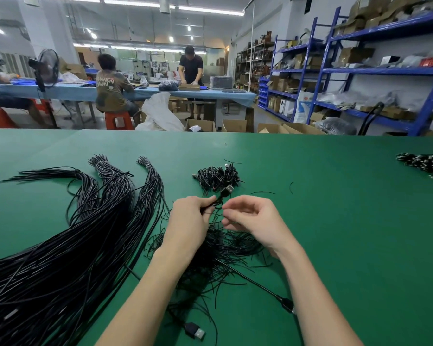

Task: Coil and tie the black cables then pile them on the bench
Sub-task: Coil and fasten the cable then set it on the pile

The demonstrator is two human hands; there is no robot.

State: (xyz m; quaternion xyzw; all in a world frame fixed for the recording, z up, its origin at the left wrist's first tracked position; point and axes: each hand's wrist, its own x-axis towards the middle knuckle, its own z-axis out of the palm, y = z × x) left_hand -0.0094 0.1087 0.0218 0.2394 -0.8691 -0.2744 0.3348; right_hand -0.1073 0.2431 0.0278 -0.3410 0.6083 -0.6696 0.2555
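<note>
My left hand (189, 217) grips a coiled black USB cable (224, 192) above the green bench (335, 221); its silver plug sticks out past my fingers. My right hand (250, 217) pinches a thin black tie at the coil, thumb and fingers curled. Under my hands lies a loose heap of thin black ties (225, 255). A small pile of tied coils (218, 177) sits just beyond my hands. Big bundles of long uncoiled black cables (68, 250) spread across the left of the bench.
A loose USB plug (195, 331) lies near the front edge between my forearms, and another connector (286, 303) by my right forearm. More bundled black parts (428, 164) lie at the far right. Other people work at a blue table behind; shelving stands on the right.
</note>
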